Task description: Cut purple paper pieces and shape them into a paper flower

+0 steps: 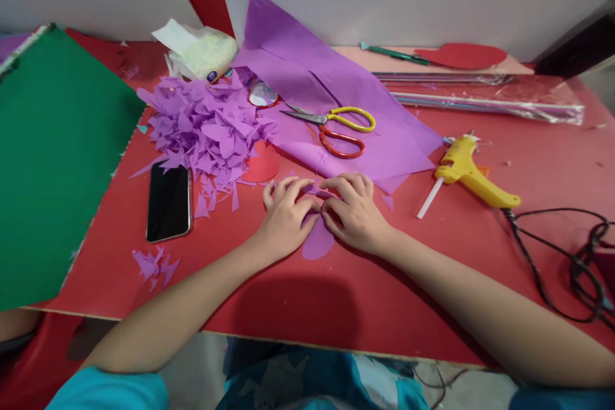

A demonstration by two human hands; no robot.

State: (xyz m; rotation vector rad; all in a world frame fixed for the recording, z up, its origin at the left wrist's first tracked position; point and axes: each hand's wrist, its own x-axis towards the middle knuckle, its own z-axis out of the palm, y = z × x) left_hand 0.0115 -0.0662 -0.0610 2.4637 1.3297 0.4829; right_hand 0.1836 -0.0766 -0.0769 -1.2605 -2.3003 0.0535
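My left hand (287, 218) and my right hand (356, 210) meet over the red tabletop, thumbs and fingers pinched close together. Between them is a cut piece of purple paper (318, 242); its rounded end sticks out below my thumbs, and more purple shows beyond them. My fingers cover its middle, so its whole shape is hidden. Just past my hands, scissors (323, 120) with one yellow and one red handle rest on a large folded purple sheet (307, 70). A red paper shape (263, 163) lies beyond my left hand, partly under purple scraps.
A heap of purple paper cutouts (211, 125) stands left of the scissors, beside a black phone (169, 202). A green board (57, 166) covers the far left. On the right are a yellow glue gun (473, 173), its black cord (538, 282) and plastic-wrapped sticks (485, 102).
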